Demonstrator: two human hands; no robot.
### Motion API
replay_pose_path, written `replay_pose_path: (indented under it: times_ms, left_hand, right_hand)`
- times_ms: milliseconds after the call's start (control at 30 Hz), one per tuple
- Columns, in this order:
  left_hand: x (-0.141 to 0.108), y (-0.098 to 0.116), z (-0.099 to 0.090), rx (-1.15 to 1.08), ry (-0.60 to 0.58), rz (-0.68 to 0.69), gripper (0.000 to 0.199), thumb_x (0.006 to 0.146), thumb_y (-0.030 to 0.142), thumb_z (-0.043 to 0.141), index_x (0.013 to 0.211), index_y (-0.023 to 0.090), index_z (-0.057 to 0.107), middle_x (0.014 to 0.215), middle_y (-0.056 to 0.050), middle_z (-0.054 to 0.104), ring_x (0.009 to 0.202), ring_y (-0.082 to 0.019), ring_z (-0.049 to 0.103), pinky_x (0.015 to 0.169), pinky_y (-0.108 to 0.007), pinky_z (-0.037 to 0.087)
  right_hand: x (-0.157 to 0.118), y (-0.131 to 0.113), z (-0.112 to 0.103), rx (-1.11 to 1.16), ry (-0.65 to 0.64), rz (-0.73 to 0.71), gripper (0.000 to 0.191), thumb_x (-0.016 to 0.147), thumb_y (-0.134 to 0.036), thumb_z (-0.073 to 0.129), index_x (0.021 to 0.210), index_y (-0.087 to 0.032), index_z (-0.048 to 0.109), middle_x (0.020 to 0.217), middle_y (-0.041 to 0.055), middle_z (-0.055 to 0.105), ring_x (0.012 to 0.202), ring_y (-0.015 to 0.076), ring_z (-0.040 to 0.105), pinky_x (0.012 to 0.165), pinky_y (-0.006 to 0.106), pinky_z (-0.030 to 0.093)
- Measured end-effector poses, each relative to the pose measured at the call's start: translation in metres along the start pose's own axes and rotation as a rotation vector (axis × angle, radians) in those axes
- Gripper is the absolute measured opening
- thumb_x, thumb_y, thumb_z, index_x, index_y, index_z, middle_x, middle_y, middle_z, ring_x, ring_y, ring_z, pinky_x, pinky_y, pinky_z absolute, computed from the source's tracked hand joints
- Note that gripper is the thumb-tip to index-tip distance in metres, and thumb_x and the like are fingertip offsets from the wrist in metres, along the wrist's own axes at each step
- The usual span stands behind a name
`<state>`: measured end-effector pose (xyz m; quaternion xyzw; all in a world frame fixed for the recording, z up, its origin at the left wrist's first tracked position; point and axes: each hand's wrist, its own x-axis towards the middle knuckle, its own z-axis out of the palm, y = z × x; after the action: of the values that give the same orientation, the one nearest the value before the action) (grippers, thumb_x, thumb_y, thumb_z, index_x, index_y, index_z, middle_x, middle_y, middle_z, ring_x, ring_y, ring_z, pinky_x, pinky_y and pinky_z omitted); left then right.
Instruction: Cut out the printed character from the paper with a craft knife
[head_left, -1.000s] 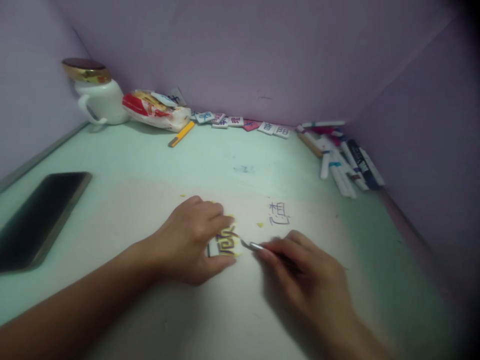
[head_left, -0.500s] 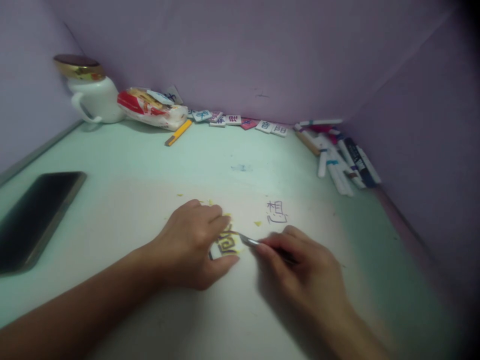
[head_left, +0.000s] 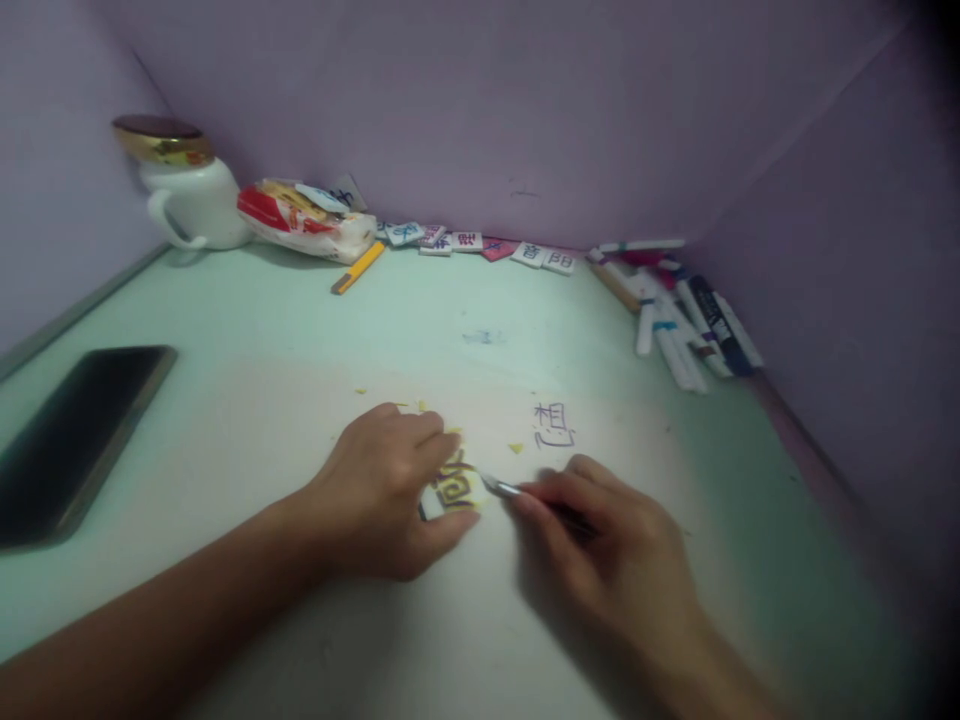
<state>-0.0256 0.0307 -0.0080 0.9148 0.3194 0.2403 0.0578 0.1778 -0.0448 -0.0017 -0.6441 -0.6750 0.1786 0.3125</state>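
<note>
Left hand [head_left: 382, 490] grip pins tile [head_left: 452, 490]; right hand [head_left: 607, 545] grip pinches knife [head_left: 501, 488] at its edge.

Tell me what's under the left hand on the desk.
The left hand pins a small white tile bearing a dark and yellow character. Only its right part shows; the rest is covered by the fingers. The right hand holds a metal-tipped tool against it.

Both forearms bare, no sleeves or rings.
</note>
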Motion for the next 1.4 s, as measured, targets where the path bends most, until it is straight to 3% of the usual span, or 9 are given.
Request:
replay_pose_path:
  times_ms: [267,600,800,1000,1400]
  left_hand:
    - [0.000,-0.001,0.000,-0.004,0.009,0.016,0.031,0.079,0.042,0.058,0.087,0.013,0.066,0.073,-0.007,0.060,0.060,-0.020,0.046,0.058,-0.035,0.038]
    - [0.001,-0.001,-0.004,-0.038,-0.069,-0.009,0.032,0.079,0.040,0.061,0.094,0.013,0.066,0.079,-0.007,0.062,0.063,-0.020,0.048,0.060,-0.036,0.040]
    - [0.003,0.000,-0.006,-0.097,-0.139,-0.039,0.041,0.077,0.031,0.059,0.115,0.014,0.059,0.096,-0.008,0.062,0.074,-0.020,0.051,0.069,-0.036,0.042]
    - [0.004,0.000,-0.007,-0.102,-0.169,-0.053,0.035,0.075,0.030,0.059,0.108,0.016,0.060,0.099,-0.008,0.061,0.074,-0.020,0.050,0.070,-0.036,0.042]
    - [0.004,-0.001,-0.007,-0.124,-0.159,-0.032,0.033,0.076,0.030,0.060,0.105,0.016,0.062,0.097,-0.007,0.060,0.072,-0.020,0.049,0.069,-0.037,0.042]
  right_hand:
    - [-0.004,0.001,0.001,0.038,-0.017,-0.003,0.020,0.087,-0.032,0.059,0.073,-0.022,0.069,0.062,-0.0018,0.054,0.050,0.0118,0.051,0.048,0.025,0.034]
    - [-0.003,0.000,-0.003,0.168,-0.011,0.114,0.018,0.086,-0.031,0.061,0.072,-0.023,0.069,0.063,-0.0009,0.056,0.057,0.0139,0.053,0.051,0.027,0.036]
    - [-0.006,0.000,0.000,0.103,0.072,-0.066,0.011,0.086,-0.028,0.063,0.080,-0.022,0.070,0.067,-0.0019,0.058,0.051,0.0094,0.052,0.045,0.023,0.035]
    - [-0.006,0.006,-0.002,-0.054,0.164,-0.224,0.004,0.084,-0.023,0.067,0.087,-0.023,0.069,0.071,-0.0015,0.063,0.051,0.0092,0.055,0.044,0.022,0.037]
    - [-0.007,0.003,-0.001,-0.205,0.209,-0.289,0.004,0.084,-0.025,0.066,0.084,-0.023,0.070,0.069,-0.0020,0.064,0.048,0.0103,0.056,0.042,0.024,0.035]
